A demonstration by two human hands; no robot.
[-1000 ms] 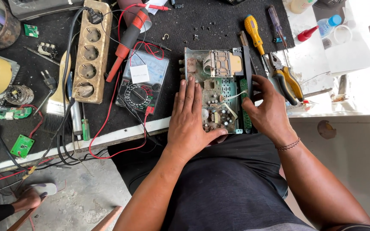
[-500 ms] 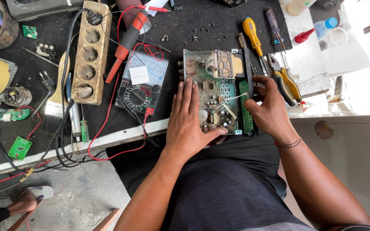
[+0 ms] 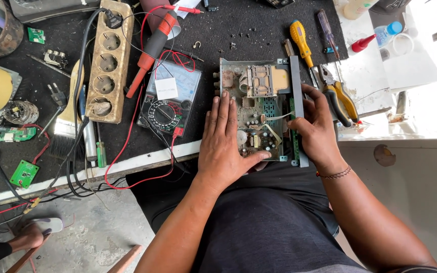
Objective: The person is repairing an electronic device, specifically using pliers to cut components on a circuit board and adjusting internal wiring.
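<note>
I see the open grey metal chassis with its green circuit board point(image 3: 259, 114) at the near edge of the black worktop point(image 3: 218, 40), long axis running near to far. My left hand point(image 3: 223, 144) lies flat and spread on its left side, thumb on the board. My right hand point(image 3: 315, 126) seems curled around the right rail, though the fingertips are hidden.

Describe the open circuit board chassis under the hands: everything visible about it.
The circuit board chassis is a rectangular grey metal frame holding a green board crowded with capacitors, small components and a squarish metal part at its far end. It lies flat, open side up, at the near edge of the black work mat. The left hand rests flat on its left side; the right hand grips its right rail.
</note>
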